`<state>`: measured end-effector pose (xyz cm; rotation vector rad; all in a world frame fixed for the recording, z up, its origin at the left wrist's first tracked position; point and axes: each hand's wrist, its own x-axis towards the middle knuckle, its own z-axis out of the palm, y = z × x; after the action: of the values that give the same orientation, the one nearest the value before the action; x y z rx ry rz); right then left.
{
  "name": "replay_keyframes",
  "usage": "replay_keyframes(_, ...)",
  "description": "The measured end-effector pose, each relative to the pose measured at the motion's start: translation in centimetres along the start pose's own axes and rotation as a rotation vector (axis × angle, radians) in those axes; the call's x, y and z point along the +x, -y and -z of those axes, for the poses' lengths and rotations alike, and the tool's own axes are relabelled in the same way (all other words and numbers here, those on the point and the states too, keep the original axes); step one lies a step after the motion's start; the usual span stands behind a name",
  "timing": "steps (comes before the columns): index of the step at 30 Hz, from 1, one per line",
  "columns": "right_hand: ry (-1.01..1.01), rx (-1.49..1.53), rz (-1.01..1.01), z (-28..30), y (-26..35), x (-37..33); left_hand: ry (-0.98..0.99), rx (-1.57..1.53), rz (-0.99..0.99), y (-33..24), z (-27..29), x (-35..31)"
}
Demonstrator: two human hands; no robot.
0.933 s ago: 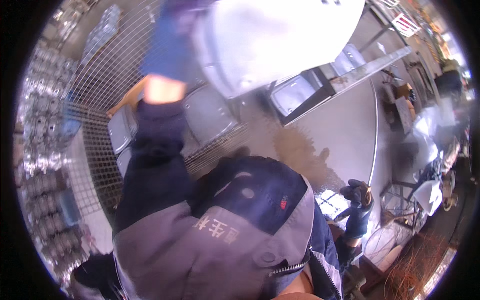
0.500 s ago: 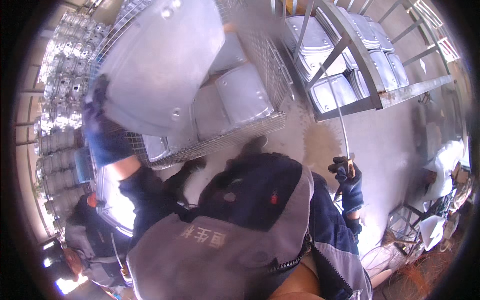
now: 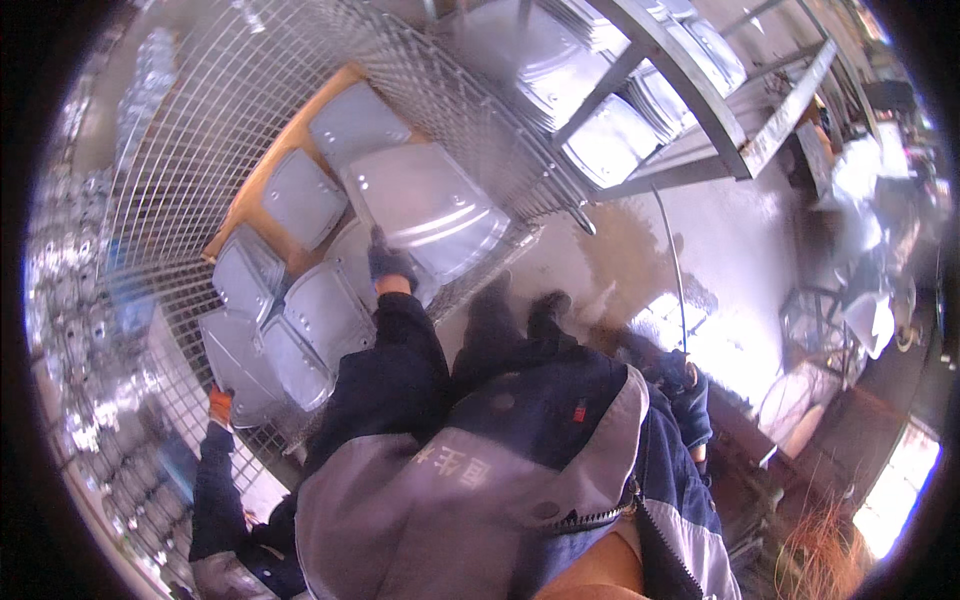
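My left hand [image 3: 392, 268], in a dark glove, has its fingers closed on the near left edge of a curved grey metal panel [image 3: 430, 205]. That panel lies at the right side of a wire mesh basket, on top of other panels. My right hand [image 3: 682, 392], also gloved, is closed round the lower end of a long thin metal rod [image 3: 672, 250], which points up and away over the floor. More grey panels [image 3: 325, 305] lie in the basket [image 3: 165, 190] on an orange-brown base [image 3: 285, 150].
At the lower left, a co-worker's orange-gloved hand [image 3: 220, 405] touches another panel [image 3: 240, 365] in the basket. A metal rack [image 3: 725, 145] with stacked panels stands at the far right. Stacked metal parts [image 3: 85, 370] line the left, and a wet patch [image 3: 620, 255] marks the floor.
My left hand has brought the panel down and right into the basket. The co-worker's gloved hand now reaches a panel at the basket's left. The rod remains in my right hand.
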<state>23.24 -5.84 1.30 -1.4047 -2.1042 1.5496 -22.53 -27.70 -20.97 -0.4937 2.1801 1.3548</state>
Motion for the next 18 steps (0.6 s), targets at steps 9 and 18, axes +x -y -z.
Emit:
replay_keyframes(9, -0.212, 0.14, -0.181, -1.1, 1.3, -5.4, 0.584, 0.906, -0.389, 19.0, -4.5, 4.7)
replay_keyframes(18, -0.513, 0.229, -0.213, -2.8, 1.8, -12.2, 0.493, 1.575, -1.068, 17.5, -11.2, 10.3)
